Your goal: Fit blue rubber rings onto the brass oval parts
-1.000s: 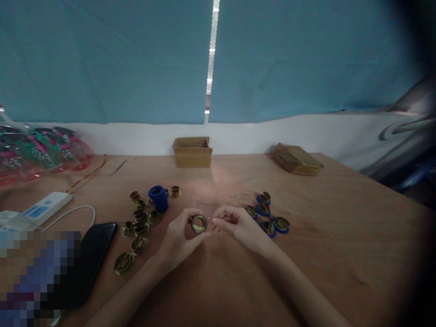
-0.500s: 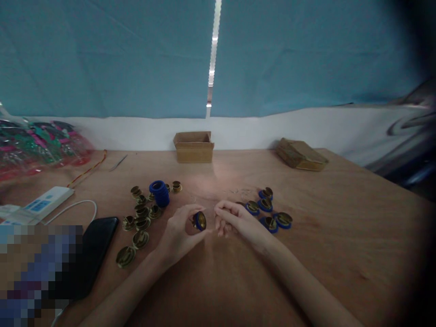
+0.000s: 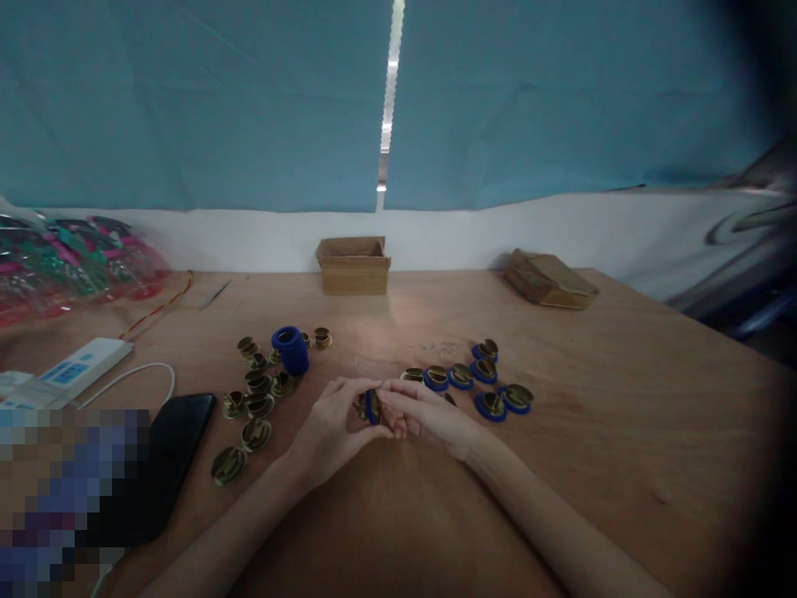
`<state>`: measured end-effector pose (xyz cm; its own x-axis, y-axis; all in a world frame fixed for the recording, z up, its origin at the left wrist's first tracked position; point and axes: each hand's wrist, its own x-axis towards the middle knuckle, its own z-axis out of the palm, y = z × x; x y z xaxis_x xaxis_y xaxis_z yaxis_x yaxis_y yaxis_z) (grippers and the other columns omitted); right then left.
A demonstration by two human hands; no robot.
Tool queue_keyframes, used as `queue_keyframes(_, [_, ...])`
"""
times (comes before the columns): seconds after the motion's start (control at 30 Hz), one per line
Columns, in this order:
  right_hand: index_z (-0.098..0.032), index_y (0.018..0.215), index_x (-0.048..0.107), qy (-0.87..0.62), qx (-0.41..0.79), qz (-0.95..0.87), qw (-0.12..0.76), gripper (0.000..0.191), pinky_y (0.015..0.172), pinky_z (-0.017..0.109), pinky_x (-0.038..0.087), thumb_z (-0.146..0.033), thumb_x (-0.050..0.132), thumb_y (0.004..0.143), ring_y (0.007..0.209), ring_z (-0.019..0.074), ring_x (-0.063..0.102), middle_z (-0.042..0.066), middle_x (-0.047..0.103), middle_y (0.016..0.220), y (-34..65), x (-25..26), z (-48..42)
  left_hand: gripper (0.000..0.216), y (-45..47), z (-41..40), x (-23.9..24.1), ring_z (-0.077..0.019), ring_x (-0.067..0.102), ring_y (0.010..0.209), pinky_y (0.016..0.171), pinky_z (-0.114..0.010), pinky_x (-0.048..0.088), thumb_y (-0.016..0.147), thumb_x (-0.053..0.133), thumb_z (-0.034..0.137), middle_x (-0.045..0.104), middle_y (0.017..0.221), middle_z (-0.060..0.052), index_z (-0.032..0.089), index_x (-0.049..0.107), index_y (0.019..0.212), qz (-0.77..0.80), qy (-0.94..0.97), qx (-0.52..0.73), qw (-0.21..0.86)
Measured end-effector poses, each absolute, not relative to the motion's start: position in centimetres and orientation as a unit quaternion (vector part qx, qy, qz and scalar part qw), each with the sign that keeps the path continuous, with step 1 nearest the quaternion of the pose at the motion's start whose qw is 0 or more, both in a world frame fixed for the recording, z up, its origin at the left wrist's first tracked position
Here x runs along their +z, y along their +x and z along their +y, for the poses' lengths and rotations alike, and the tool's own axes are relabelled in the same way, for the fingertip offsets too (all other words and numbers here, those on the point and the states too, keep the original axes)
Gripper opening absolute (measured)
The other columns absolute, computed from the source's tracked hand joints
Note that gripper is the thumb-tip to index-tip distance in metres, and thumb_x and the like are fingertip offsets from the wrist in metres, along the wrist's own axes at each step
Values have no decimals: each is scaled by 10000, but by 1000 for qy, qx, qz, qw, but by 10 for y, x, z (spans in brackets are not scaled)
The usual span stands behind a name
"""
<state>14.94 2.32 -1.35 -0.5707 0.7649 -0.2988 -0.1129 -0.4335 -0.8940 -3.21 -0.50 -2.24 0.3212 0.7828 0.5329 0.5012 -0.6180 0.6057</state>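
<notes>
Between thumb and fingers, my left hand (image 3: 333, 423) holds a round brass fitting (image 3: 372, 406) with a blue ring round its edge. The fitting stands tilted on edge, its face toward the right. My right hand (image 3: 423, 411) is closed against that face, its curled fingers meeting the fitting and partly hiding it. Left of my hands lie several brass fittings (image 3: 256, 434) without rings, around a stack of blue rings (image 3: 291, 350). To the right, several brass fittings (image 3: 491, 405) with blue rings lie in a loose group, some partly behind my right hand.
An open cardboard box (image 3: 354, 274) stands at the back, and a closed cardboard box (image 3: 551, 281) lies at the back right. A black phone (image 3: 178, 448), a white power strip (image 3: 87, 365) with cable, tweezers (image 3: 215, 295) and plastic-wrapped goods (image 3: 75, 257) occupy the left side of the wooden table.
My right hand has moved left and its fingers now meet the fitting in my left hand. The fitting has turned more edge-on. Ringed fittings behind my right hand show more.
</notes>
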Motion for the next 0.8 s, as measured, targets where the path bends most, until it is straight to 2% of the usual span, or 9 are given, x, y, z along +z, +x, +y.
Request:
queue_keyframes(0.17, [-156, 804, 570, -357, 761, -459, 287, 303, 504, 190, 397, -416, 714, 742, 498, 56, 500, -42, 571, 611, 150, -14, 22, 528, -32, -6, -22, -197, 600, 964, 858, -348, 499, 712, 734, 339, 662, 1040, -45, 235, 492, 1169, 396, 809, 411, 143])
queue_keyframes(0.33, [-156, 770, 553, -323, 755, -473, 318, 303, 531, 190, 372, -420, 701, 755, 520, 47, 475, -50, 536, 632, 148, -12, 20, 588, -34, -7, -27, -203, 590, 1047, 916, -351, 490, 712, 737, 330, 626, 1137, -59, 254, 451, 1221, 404, 792, 448, 98])
queue_keyframes(0.67, [-163, 752, 548, -327, 730, -507, 320, 305, 520, 204, 338, -436, 684, 763, 518, 56, 437, -55, 499, 619, 147, -9, 17, 591, -32, -11, -31, -191, 632, 989, 869, -343, 531, 702, 743, 356, 625, 1102, -41, 270, 448, 1207, 421, 768, 475, 79])
queue_keyframes(0.8, [-164, 752, 544, -330, 718, -521, 322, 302, 512, 199, 329, -428, 691, 759, 514, 55, 430, -57, 495, 612, 146, -11, 18, 589, -33, -10, -34, -193, 623, 1031, 899, -342, 526, 726, 724, 349, 613, 1131, -50, 270, 434, 1232, 422, 774, 467, 67])
